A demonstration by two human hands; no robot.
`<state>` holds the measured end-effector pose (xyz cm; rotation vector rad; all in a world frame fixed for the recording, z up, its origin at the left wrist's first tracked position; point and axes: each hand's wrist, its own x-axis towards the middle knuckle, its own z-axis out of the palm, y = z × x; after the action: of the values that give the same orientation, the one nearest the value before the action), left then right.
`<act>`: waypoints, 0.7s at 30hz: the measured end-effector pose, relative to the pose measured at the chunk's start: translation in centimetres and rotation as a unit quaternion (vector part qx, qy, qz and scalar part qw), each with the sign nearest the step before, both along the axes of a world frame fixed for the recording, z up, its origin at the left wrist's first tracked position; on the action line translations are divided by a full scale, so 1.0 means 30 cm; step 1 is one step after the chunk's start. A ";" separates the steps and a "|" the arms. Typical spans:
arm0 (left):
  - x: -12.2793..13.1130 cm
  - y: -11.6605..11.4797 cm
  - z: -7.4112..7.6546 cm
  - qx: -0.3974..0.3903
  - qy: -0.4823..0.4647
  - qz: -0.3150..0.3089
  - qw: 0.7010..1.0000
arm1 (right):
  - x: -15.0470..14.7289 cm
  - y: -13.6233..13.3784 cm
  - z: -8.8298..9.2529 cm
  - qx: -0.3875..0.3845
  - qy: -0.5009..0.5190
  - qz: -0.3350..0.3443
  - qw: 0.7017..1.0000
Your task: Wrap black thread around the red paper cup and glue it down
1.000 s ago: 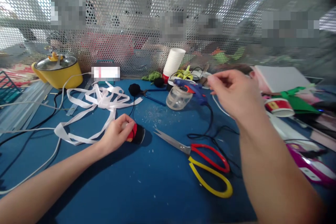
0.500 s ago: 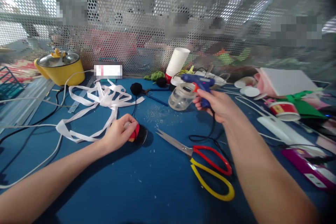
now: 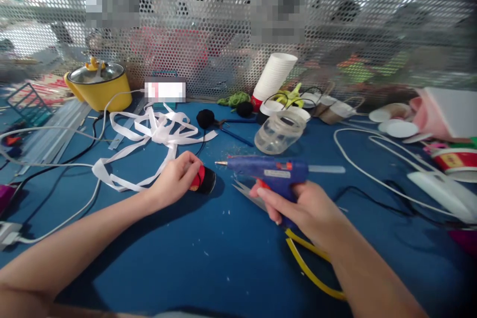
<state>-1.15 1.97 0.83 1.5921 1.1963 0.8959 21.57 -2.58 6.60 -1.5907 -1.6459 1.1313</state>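
My left hand (image 3: 174, 179) is closed around a small red paper cup (image 3: 195, 182) that lies on its side, its end wrapped in black. A black strand runs from near the cup to a ball of black yarn (image 3: 205, 118) behind it. In my right hand (image 3: 307, 206) is a blue hot glue gun (image 3: 249, 165), its metal tip pointing left towards the cup but apart from it. A clear glue stick (image 3: 327, 169) sticks out of its back. Scissors (image 3: 313, 278) with a yellow handle lie beneath my right hand, partly hidden.
White ribbon (image 3: 160, 131) lies in loops at the left. Beyond the gun stand a clear plastic jar (image 3: 278, 134) and stacked white cups (image 3: 276, 77). A yellow pot (image 3: 102, 89) is at the back left. White cables (image 3: 59, 236) cross both sides. Perforated metal mesh (image 3: 208, 20) closes the back.
My right hand has brought the glue gun nearer and to the left, from beside the jar to over the scissors. My left hand keeps its hold on the cup. The view has shifted somewhat.
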 end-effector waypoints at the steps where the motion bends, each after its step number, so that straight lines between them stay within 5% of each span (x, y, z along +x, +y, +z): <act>1: 0.000 -0.001 0.003 0.009 0.019 0.000 1.000 | -0.008 -0.005 -0.008 0.001 -0.023 0.006 1.000; 6: 0.003 0.004 0.018 0.045 0.088 0.010 0.995 | -0.034 -0.028 -0.032 0.067 -0.140 0.041 0.987; 13: 0.008 0.010 0.022 0.061 0.105 0.010 0.993 | -0.045 -0.035 -0.058 0.250 -0.255 0.084 0.930; 21: 0.006 0.012 0.025 0.044 0.095 0.015 0.994 | -0.050 -0.035 -0.050 0.275 -0.268 0.093 0.919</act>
<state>-0.96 2.34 1.59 1.7657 1.3321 0.8408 20.08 -3.64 5.09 -1.4467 -2.2509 0.2394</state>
